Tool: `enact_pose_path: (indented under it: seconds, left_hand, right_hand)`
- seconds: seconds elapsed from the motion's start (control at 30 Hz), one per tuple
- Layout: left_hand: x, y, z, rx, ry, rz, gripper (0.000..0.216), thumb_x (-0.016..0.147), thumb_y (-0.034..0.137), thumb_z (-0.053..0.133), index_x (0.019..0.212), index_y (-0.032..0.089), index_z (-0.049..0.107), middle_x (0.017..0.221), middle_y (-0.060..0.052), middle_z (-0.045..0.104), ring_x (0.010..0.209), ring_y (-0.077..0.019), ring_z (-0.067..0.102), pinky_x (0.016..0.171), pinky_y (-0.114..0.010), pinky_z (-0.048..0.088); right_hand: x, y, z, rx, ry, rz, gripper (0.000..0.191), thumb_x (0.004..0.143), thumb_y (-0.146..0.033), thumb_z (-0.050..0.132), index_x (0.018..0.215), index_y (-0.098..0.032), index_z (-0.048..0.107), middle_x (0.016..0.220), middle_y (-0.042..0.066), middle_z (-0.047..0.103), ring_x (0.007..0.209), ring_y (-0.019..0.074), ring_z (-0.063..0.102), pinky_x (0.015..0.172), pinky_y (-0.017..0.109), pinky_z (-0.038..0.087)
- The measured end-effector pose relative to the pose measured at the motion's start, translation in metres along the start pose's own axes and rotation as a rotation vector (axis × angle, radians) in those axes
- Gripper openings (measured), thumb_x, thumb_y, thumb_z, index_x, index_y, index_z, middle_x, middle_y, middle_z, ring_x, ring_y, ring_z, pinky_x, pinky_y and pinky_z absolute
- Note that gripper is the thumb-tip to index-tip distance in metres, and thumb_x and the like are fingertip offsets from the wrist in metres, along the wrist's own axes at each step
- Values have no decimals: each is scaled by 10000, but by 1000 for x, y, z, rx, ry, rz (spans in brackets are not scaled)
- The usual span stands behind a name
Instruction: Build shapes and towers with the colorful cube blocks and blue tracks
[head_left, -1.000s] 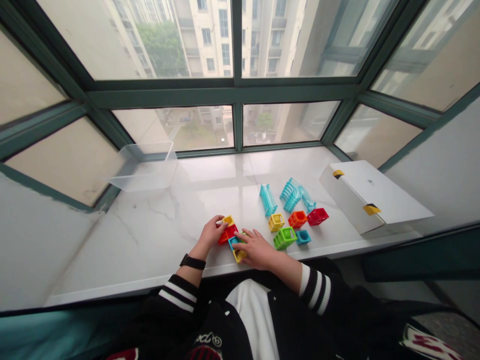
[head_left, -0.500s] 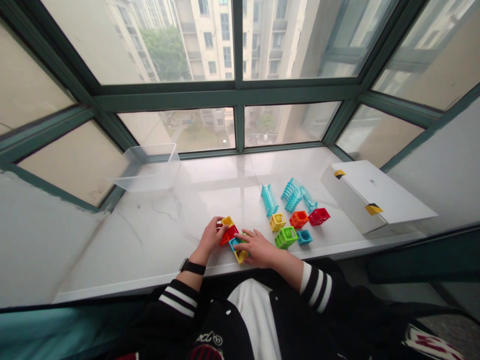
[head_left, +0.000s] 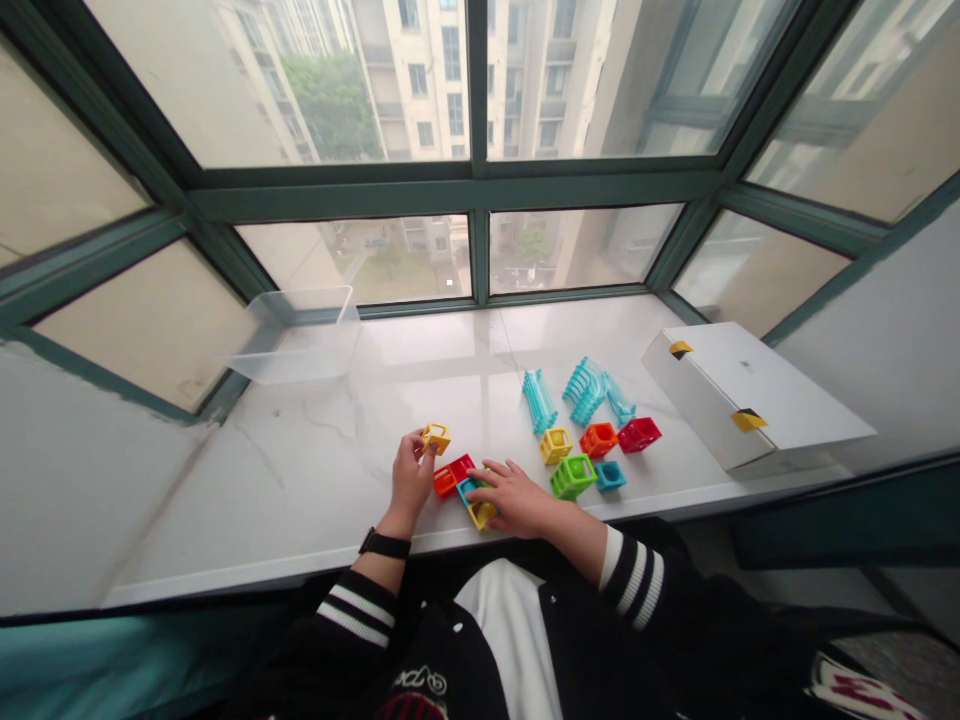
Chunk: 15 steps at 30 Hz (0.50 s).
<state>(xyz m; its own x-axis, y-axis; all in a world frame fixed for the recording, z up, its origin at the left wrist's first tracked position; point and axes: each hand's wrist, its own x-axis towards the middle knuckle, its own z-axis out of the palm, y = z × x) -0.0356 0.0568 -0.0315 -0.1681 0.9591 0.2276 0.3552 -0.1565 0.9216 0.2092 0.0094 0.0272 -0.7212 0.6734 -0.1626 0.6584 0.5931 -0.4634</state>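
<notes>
My left hand [head_left: 411,470] pinches a yellow cube block [head_left: 436,437] with open sides, raised just left of a joined group of building blocks. In that group, red and orange blocks [head_left: 453,474] lie on the left. A blue block [head_left: 468,489] and a yellow block [head_left: 483,515] are at its near end, with a bit of green partly hidden under fingers. My right hand [head_left: 517,500] grips the group from the right, its fingers laid across the top; the thumb is hard to make out.
To the right stand loose yellow [head_left: 556,445], orange [head_left: 598,439], red [head_left: 639,434], green [head_left: 573,476] and blue blocks [head_left: 610,475]. Behind them lie clear blue track pieces [head_left: 539,400]. A clear plastic bin [head_left: 300,365] is at the back left, a white box [head_left: 765,395] at the right.
The yellow block has come off the top of the joined group and moved left with my left hand. My right hand stays on the group.
</notes>
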Motion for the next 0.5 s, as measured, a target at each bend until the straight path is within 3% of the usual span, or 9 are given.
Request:
enact_pose_path:
  seconds: [0.1, 0.2, 0.3, 0.4, 0.5]
  left_hand:
    - [3, 11, -6, -148, 45, -62, 389, 981, 608, 571, 985, 242, 438, 1402, -162, 653, 1246, -248, 691, 1000, -443, 595]
    - [3, 23, -13, -220, 38, -84, 432, 975, 648, 572, 993, 236, 445, 1279, -152, 721, 1192, -260, 716, 938, -446, 619]
    - [-2, 36, -18, -282, 11, -143, 445, 984, 665, 541, 1023, 227, 472, 1177, -128, 753, 1065, -246, 753, 878, -446, 640]
    - [-9, 50, -18, -458, -90, -233, 398, 998, 618, 534, 1067, 228, 492, 1201, -136, 764, 1017, -246, 769, 894, -483, 643]
    - [-16, 67, -11, -602, -213, -332, 365, 987, 545, 574, 1125, 208, 544, 1210, -160, 771, 974, -256, 779, 917, -503, 637]
  right_hand:
    - [2, 0, 0, -1, -9, -6, 624, 867, -306, 812, 1456, -361, 614, 1705, 70, 388, 1589, 417, 276, 1223, 766, 214]
    - [2, -1, -1, 0, -20, -14, 635, 868, -256, 793, 1466, -348, 602, 1710, 71, 380, 1610, 409, 226, 1242, 772, 111]
    - [-1, -4, -1, 50, 19, -20, 758, 841, -226, 793, 1542, -316, 519, 1706, 101, 381, 1616, 400, 212, 1261, 746, 87]
    - [-5, -11, -6, 188, 212, -39, 824, 843, -268, 795, 1588, -265, 443, 1653, 146, 441, 1569, 363, 333, 1288, 652, 204]
    - [-8, -19, -17, 331, 500, -56, 723, 906, -288, 740, 1567, -248, 448, 1539, 156, 538, 1450, 307, 487, 1240, 532, 383]
